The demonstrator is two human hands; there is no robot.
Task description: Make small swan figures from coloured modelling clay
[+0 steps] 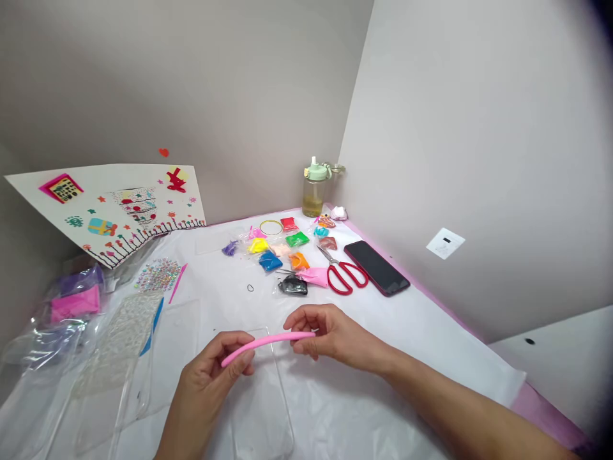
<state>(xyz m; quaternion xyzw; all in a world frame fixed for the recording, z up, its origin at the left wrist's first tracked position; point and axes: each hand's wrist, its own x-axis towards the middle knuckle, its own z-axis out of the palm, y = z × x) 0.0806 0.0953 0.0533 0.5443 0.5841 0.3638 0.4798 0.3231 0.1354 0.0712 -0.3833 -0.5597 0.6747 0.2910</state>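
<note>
A long pink clay strip (271, 339), slightly bowed, stretches between my two hands above the table. My left hand (211, 370) pinches its left end between thumb and fingers. At the other end, my right hand (330, 335) closes thumb and fingers on the strip. Below it, a clear rectangular plastic case (261, 409) lies flat on the white sheet. Beyond my hands sit small packets of coloured clay, among them a black packet (293, 285), a blue packet (271, 260) and an orange packet (299, 260).
Red-handled scissors (341, 273) and a phone (377, 267) lie at right. A bottle (314, 188) stands by the wall corner. At left are loose gems (160, 275), clear plastic sheets (115, 345) and a bagged pink pack (75, 303). A decorated card (129, 211) leans behind.
</note>
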